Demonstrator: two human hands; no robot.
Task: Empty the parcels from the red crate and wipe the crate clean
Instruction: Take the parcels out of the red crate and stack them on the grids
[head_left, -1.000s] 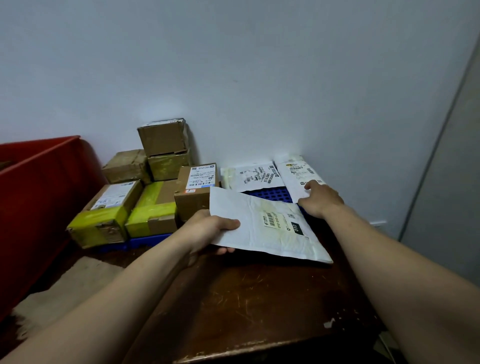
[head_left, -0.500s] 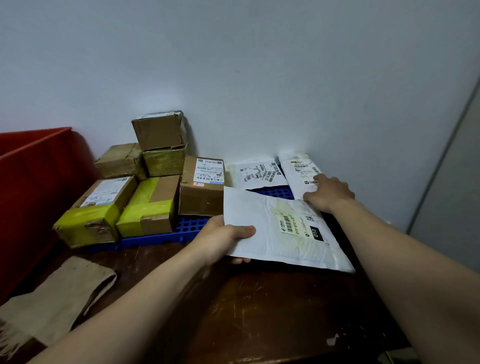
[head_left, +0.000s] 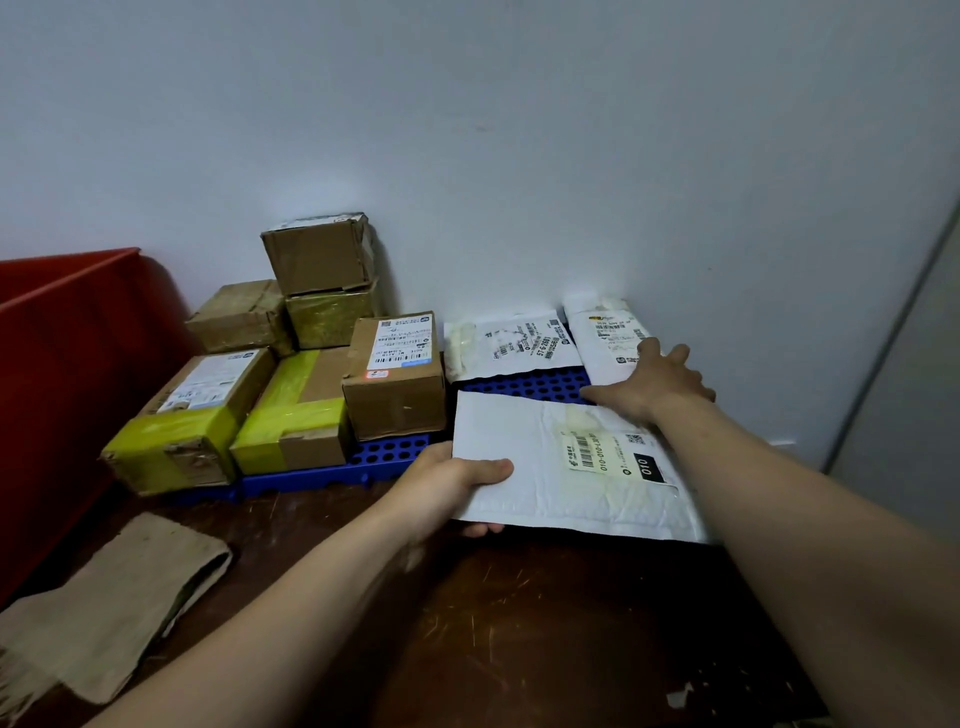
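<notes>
**Left hand grips a white envelope beside the parcels**

We see our left hand (head_left: 452, 483) at six o'clock of the view. It is clamped on the near left edge of a large white padded envelope (head_left: 519, 441) with a barcode label: the thumb lies on top and the fingers are curled under it. The envelope lies nearly flat, its far part over a blue perforated plastic mat (head_left: 524, 385) and its near part over the dark scratched wooden table (head_left: 519, 649).

Our right hand (head_left: 652, 387), at two o'clock from the left one, has the fingers spread apart, palm down, on the far right corner of the envelope. Its fingertips touch a small white mail bag (head_left: 605, 338) that lies against the pale wall (head_left: 519, 130). A second white mail bag (head_left: 519, 343) lies just beside the first, at its nine o'clock.

The red plastic crate (head_left: 67, 374) stands at nine o'clock of the view, at the left edge of the table; we cannot see into it. Between the crate and the envelope, six brown cardboard boxes (head_left: 395, 384) sit on the mat, some with yellow tape, one stacked on another. A folded brown cloth (head_left: 104, 597) lies on the table at seven o'clock, near the crate.
</notes>
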